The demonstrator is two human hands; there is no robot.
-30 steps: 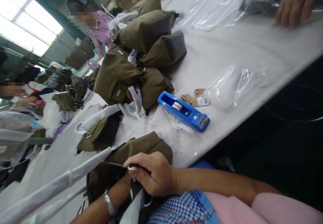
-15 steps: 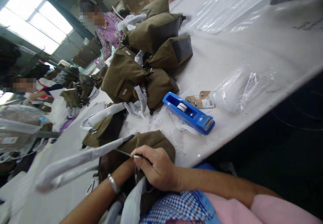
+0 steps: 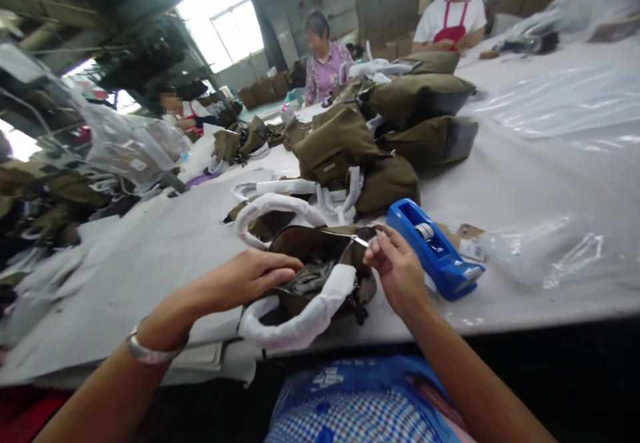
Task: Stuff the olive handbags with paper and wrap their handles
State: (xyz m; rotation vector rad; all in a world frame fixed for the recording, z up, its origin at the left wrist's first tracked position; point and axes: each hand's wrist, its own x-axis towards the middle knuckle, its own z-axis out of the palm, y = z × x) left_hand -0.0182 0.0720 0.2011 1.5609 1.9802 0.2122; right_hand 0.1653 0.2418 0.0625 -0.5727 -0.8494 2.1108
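An olive-green handbag (image 3: 285,240) stands on the table in front of me with its top unzipped, showing dark lining and grey material inside. Its two handles, one of them the near handle (image 3: 300,326), are wrapped in white. My left hand (image 3: 265,275) lies at the left of the bag's mouth, fingers stretched out over the opening. At the right end of the mouth, my right hand (image 3: 397,266) pinches the metal zipper pull (image 3: 359,240). A dark clip-like fitting hangs from the bag's right side.
A blue tape dispenser (image 3: 440,256) stands right of the bag, beside cardboard tags (image 3: 470,242) and a clear plastic bag (image 3: 550,250). Several olive bags (image 3: 340,143) are piled behind. Plastic sheets (image 3: 560,103) lie at the far right. Co-workers (image 3: 327,73) are across the table.
The bag has gone from against my body to standing on the table. My left hand has come out from behind it to its mouth; my right hand has moved to its right end. The view has swung left.
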